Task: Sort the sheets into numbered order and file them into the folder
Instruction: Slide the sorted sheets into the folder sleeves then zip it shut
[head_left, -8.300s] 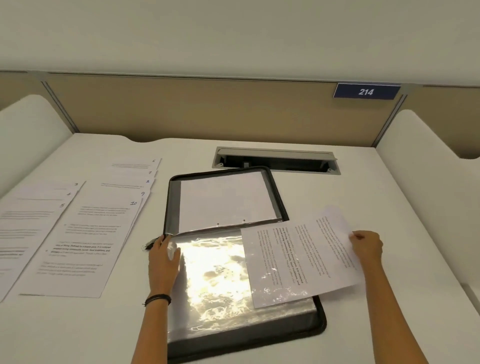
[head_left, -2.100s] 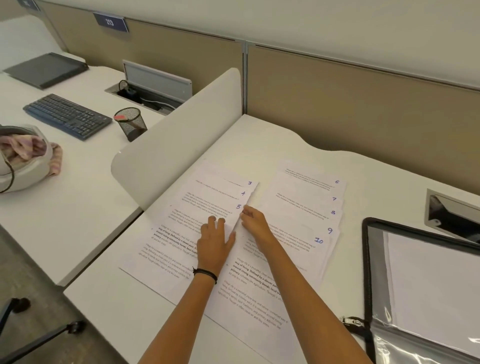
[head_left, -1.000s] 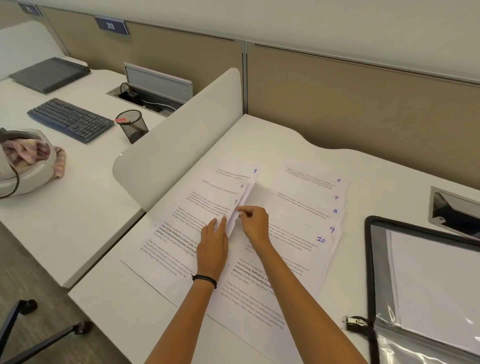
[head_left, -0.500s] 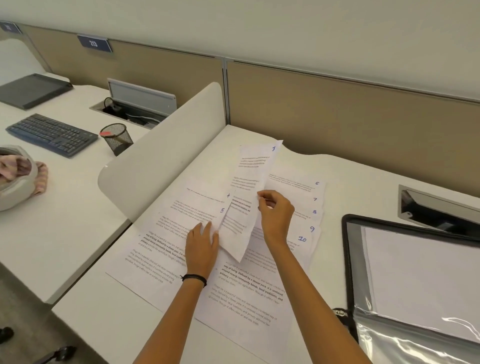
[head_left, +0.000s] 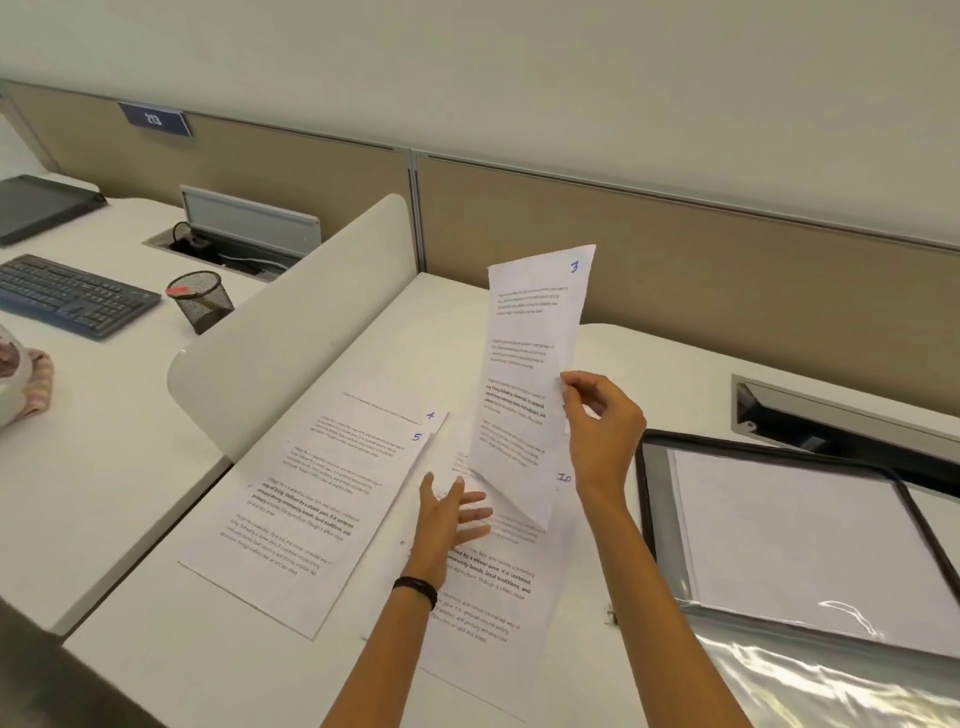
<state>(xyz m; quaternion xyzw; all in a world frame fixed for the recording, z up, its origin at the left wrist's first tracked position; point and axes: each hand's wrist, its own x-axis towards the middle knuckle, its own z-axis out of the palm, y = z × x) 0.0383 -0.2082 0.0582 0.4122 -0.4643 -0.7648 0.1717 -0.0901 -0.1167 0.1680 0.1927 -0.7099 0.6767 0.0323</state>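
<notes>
My right hand (head_left: 602, 426) pinches the right edge of a printed sheet marked 3 (head_left: 524, 374) and holds it upright above the desk. My left hand (head_left: 449, 512) hovers with spread fingers just below the sheet's lower corner, over the papers. Sheets marked 4 and 5 (head_left: 332, 478) lie fanned on the desk at the left. Another fanned stack with sheet 10 (head_left: 488, 587) on top lies beneath my arms, partly hidden. The open black folder (head_left: 644, 499) with clear plastic sleeves and a white sheet inside lies at the right.
A white curved divider (head_left: 291, 322) borders the desk on the left. Beyond it stand a keyboard (head_left: 67, 296), a mesh pen cup (head_left: 202, 301) and a laptop (head_left: 36, 205). A cable hatch (head_left: 831, 415) sits behind the folder. A beige partition runs along the back.
My right hand has lifted sheet 3 off the left stack and raised it higher and to the right. My left hand has come off the stack and now hovers.
</notes>
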